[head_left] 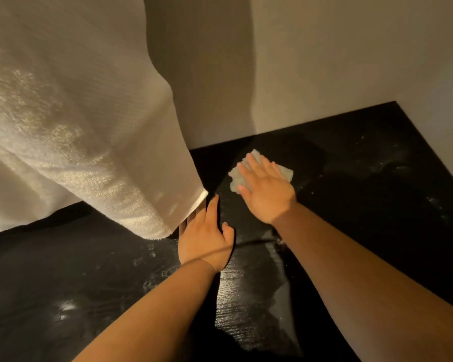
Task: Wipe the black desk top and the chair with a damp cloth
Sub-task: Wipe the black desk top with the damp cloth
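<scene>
In the head view, the right hand (266,190) lay spread flat on the damp cloth (285,173), pressing it to the black surface (364,218) near the wall. The left hand (205,239), fingers straight, touched hanging fabric (89,139) just left. Smeared patches lay rightward.

The right hand (267,190) covers most of the cloth (236,176); white fabric (76,113), cropped upper left, hides fingertips of the left hand (204,241).

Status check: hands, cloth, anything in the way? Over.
Right hand flat on cloth, pressing it to black desk top. Left hand open, against white fabric. Fabric hangs over desk's left side, in the way.
</scene>
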`<state>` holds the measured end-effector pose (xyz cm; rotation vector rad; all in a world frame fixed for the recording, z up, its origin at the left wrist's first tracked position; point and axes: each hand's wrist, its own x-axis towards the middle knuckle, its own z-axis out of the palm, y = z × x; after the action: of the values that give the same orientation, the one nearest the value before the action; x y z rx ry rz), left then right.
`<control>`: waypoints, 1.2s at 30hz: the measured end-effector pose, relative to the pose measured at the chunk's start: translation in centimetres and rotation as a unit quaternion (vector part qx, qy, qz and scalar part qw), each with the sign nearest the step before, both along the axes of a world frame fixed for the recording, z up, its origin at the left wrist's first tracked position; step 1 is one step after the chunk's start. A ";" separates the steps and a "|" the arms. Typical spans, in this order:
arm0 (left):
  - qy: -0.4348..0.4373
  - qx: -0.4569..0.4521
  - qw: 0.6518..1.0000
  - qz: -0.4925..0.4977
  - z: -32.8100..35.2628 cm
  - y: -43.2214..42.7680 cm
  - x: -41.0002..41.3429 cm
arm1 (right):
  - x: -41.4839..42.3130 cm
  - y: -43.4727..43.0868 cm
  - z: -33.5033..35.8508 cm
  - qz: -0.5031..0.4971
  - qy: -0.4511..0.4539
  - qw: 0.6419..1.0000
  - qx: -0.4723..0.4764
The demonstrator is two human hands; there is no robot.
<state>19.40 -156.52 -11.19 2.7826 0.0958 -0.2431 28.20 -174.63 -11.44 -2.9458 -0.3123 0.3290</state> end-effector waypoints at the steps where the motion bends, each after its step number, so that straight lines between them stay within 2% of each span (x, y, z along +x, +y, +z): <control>1: 0.001 0.000 1.000 0.001 0.0 0.0 0.0 | 0.5 -2.0 -0.3 -0.042 0.000 0.999 -0.016; 4: -0.007 0.000 1.000 0.001 -0.1 0.0 0.1 | 1.9 -7.3 -0.6 -0.186 0.010 0.982 -0.043; 6: -0.011 0.007 1.000 -0.002 -0.2 0.0 0.1 | 2.9 -8.6 -0.1 -0.226 0.042 0.973 -0.034; 8: -0.016 0.012 1.000 -0.005 -0.3 0.2 0.1 | 2.7 -7.6 1.2 -0.237 0.051 0.970 0.013; 9: -0.020 0.014 1.000 -0.008 -0.4 0.2 0.0 | 1.9 -6.3 1.8 -0.221 0.027 0.974 0.042; 11: -0.025 0.019 0.999 -0.013 -0.6 0.2 0.1 | -1.3 -2.2 2.4 -0.127 -0.007 0.989 0.081; 13: -0.029 0.024 0.999 -0.015 -0.8 0.2 0.1 | -5.8 1.9 1.8 -0.014 0.011 0.997 0.076; 14: -0.032 0.024 0.999 -0.016 -0.9 0.2 0.0 | -7.6 3.1 1.1 0.005 0.014 0.998 0.064; 17: -0.038 0.027 0.999 -0.020 -0.8 0.0 -0.1 | -8.9 1.5 -0.3 -0.004 -0.007 0.998 0.054; 19: -0.039 0.026 0.999 -0.021 -0.6 0.0 -0.1 | -8.0 -1.4 -0.5 -0.027 0.010 0.999 0.033; 23: -0.043 0.029 0.998 -0.023 -0.5 0.1 0.0 | -5.5 -6.5 -0.8 -0.174 -0.006 0.985 -0.018; 25: -0.044 0.032 0.998 -0.026 -0.8 0.2 0.2 | -5.1 -7.0 -0.1 -0.207 0.004 0.978 0.020; 27: -0.042 0.033 0.998 -0.027 -1.1 0.4 0.3 | -6.1 -5.0 1.2 -0.200 -0.028 0.977 0.072; 29: -0.043 0.035 0.998 -0.030 -1.2 0.4 0.3 | -9.0 -1.0 1.5 -0.139 -0.047 0.985 0.089; 32: -0.043 0.036 0.998 -0.030 -1.2 0.4 0.1 | -14.3 4.0 0.0 -0.038 0.016 0.996 0.081; 34: -0.039 0.035 0.998 -0.030 -1.3 0.3 0.1 | -15.2 3.4 -1.2 -0.037 0.010 0.998 0.054; 36: -0.040 0.037 0.998 -0.032 -1.2 0.3 0.2 | -14.5 1.3 -1.5 -0.083 -0.020 0.995 0.043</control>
<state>19.61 -156.20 -12.41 2.8672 -0.0045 -0.1475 13.67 -173.37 -12.90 -2.8717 -0.0832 0.2298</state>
